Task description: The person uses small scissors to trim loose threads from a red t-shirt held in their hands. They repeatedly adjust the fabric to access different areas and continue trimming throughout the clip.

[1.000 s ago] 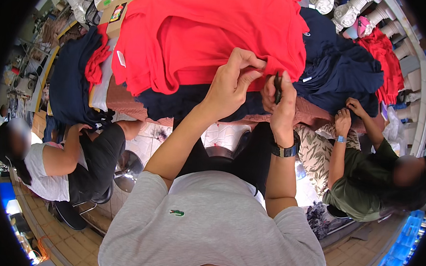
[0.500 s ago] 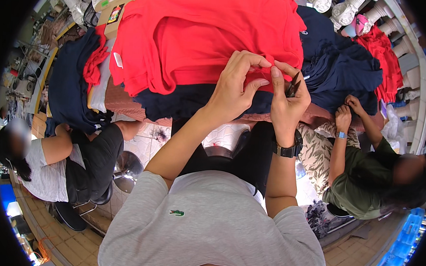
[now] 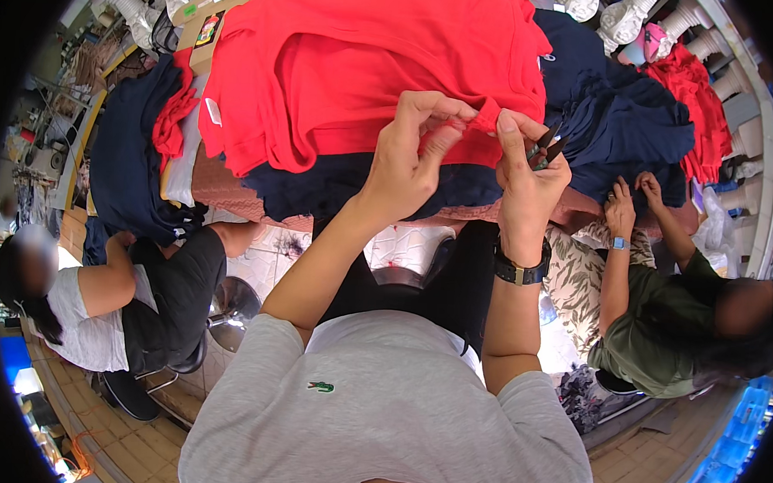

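A red knit garment (image 3: pixel 377 84) lies spread over the pile in front of me. My left hand (image 3: pixel 408 155) pinches at a raised edge of it, thumb bent toward the forefinger. My right hand (image 3: pixel 529 183) grips the same edge between thumb and forefinger, a short way to the right. Tucked in that hand is a small pair of thread snips (image 3: pixel 544 154), dark blades pointing up and away from the cloth. Whether the left fingertips also hold a loose thread is too small to tell.
Navy garments (image 3: pixel 612 105) are heaped at the right, and more navy cloth (image 3: pixel 134 141) hangs at the left. A cardboard box (image 3: pixel 207 35) stands at the far left. One co-worker sits on each side; the right one's hands (image 3: pixel 624 206) are near the table edge.
My left hand has shifted slightly left and its fingers have drawn away from the right hand. The right hand has turned a little, moving the snips outward to the right.
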The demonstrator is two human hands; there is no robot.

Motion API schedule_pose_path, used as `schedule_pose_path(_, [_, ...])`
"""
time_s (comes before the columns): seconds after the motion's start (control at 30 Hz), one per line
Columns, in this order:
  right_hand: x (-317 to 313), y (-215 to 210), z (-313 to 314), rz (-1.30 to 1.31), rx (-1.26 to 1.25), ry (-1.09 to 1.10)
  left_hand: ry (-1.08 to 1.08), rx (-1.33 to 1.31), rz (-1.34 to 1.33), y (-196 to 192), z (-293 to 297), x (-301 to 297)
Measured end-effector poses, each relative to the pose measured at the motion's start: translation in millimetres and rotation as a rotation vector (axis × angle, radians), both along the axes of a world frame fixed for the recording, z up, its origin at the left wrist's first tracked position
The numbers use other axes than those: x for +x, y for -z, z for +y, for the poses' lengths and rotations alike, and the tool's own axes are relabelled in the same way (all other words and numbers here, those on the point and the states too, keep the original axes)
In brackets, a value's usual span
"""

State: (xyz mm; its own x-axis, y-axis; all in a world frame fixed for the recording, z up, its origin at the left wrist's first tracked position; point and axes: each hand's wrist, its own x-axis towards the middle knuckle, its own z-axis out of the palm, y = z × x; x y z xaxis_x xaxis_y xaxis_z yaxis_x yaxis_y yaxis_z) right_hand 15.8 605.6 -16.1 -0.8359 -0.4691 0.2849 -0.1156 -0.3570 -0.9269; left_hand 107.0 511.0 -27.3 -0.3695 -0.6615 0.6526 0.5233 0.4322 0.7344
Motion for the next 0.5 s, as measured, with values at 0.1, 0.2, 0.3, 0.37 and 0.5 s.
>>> schedule_pose_path(0.1, [1, -2, 1, -0.017, -0.001, -0.028, -0.210, -0.364, -0.082, 0, -5, 2])
schedule_pose_path(0.2, [6, -6, 1, -0.036, 0.003, -0.046, -0.261, -0.489, -0.074, 5, -17, -4])
schedule_pose_path(0.3, [7, -7, 2, -0.044, 0.010, -0.050, -0.127, -0.361, -0.215, 2, -19, 0])
schedule_pose_path(0.37, [6, -7, 5, -0.037, 0.051, -0.047, 0.072, -0.143, -0.256, -5, -16, 3])
schedule_pose_path(0.5, [15, 10, 8, 0.205, -0.049, 0.028, 0.401, 0.152, -0.161, -8, -18, 7])
